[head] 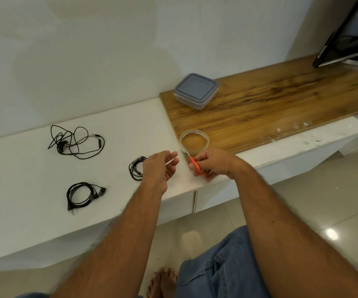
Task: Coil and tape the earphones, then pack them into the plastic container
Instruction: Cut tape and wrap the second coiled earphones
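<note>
Three black earphones lie on the white counter (34, 168). One is a loose tangle (74, 139) at the back left. A coiled one (83, 194) lies at the front left. Another coiled one (136, 168) is partly hidden behind my left hand (161, 166). That hand hovers with relaxed fingers and seems to pinch a thin strip of clear tape. My right hand (214, 163) grips orange-handled scissors (195, 165), blades pointing at the clear tape roll (194, 141) on the wooden board's corner. The lidded plastic container (196, 90) stands farther back on the board.
The wooden board (281, 100) extends right along the counter. A dark screen (350, 39) leans at the far right. The counter's front edge runs just below my hands, with a tiled floor, my jeans and a bare foot beneath.
</note>
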Available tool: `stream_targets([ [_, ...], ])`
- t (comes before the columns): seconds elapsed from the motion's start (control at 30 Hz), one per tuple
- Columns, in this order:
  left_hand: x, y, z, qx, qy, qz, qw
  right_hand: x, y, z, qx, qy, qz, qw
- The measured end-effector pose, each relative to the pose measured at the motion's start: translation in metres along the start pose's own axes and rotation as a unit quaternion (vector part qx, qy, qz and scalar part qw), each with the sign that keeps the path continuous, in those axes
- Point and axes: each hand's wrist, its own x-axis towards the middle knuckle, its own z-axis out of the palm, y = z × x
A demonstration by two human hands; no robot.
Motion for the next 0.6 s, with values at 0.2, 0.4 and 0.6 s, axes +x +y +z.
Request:
stream_targets([
  [0.2, 0.004, 0.001, 0.003, 0.001, 0.0, 0.01, 1.0, 0.003, -0.014, -0.011, -0.09, 0.034, -0.011, 0.995],
  [0.4, 0.01, 0.002, 0.005, 0.002, -0.001, 0.015, 1.0, 0.015, -0.029, -0.016, -0.205, 0.043, 0.005, 0.978],
  [0.6, 0.018, -0.001, 0.01, 0.011, 0.004, 0.02, 1.0, 0.024, -0.046, -0.023, -0.38, 0.058, 0.008, 0.923],
])
